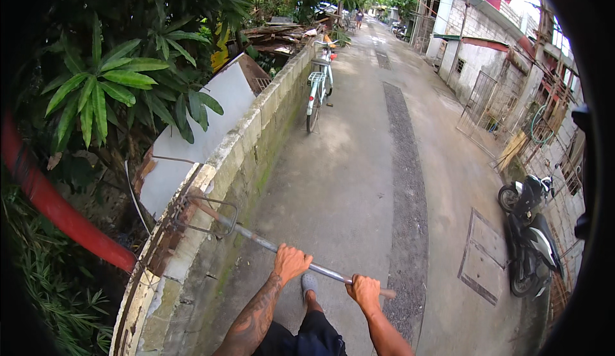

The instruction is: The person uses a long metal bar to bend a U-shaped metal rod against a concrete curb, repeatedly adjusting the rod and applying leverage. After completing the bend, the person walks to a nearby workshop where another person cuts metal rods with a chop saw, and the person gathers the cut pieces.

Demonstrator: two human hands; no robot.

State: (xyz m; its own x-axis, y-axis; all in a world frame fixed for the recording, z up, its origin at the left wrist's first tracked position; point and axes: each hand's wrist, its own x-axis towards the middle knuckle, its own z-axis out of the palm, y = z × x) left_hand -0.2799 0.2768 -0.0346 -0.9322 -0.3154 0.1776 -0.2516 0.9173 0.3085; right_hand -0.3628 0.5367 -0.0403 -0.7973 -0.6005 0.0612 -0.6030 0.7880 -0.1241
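Note:
My left hand (292, 262) and my right hand (364, 292) are both closed around a long metal pipe (257, 238), the right one nearer its rusty lower end. The pipe slants up to the left, and its rusty far end meets the top of the low block wall. There a square loop of bent steel rod (232, 215) surrounds the pipe's far part. Weathered, pale-edged wood (204, 178) lies along the wall top beside it. Whether the pipe's tip is fixed to anything, I cannot tell.
The block wall (259, 132) runs along my left, with a red pipe (70, 218) and leafy plants (96, 80) behind it. A pale bicycle (316, 87) stands ahead by the wall. Motorcycles (528, 247) are parked at right, near a framed ground cover (487, 253).

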